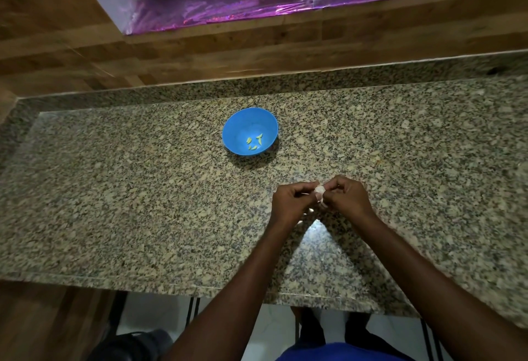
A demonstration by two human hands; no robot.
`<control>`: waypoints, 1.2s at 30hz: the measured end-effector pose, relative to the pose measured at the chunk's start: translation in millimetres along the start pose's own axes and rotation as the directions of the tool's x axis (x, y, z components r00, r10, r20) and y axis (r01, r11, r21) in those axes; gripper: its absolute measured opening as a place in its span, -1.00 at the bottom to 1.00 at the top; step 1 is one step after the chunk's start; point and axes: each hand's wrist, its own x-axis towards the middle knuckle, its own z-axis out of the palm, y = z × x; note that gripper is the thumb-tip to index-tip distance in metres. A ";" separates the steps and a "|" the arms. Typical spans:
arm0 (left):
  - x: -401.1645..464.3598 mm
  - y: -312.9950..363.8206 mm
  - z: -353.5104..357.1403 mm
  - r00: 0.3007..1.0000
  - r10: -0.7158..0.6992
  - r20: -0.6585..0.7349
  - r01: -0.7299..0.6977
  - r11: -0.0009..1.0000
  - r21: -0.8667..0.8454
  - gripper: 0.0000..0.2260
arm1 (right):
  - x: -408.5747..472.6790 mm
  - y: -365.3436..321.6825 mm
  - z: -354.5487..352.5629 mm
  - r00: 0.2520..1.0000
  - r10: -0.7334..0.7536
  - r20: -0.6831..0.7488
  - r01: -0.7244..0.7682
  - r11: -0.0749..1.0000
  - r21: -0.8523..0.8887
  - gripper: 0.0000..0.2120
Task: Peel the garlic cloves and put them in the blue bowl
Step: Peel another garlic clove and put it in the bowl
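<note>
We see both hands working one pale, papery-skinned garlic clove above the speckled granite bench: left hand pinching it, right hand curled, picking at its skin. The round blue plastic bowl sits at 11 o'clock from the hands, well apart, with a few peeled cloves inside. Risk: the slick clove slips from the pinch onto the bench, or skin scraps follow it into the bowl.
</note>
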 end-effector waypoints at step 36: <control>-19.6 -58.0 8.3 0.874 0.470 0.126 -0.325 0.371 0.870 -0.81 | 21.5 27.3 -25.6 0.946 -0.267 0.183 0.296 0.485 -0.823 -0.92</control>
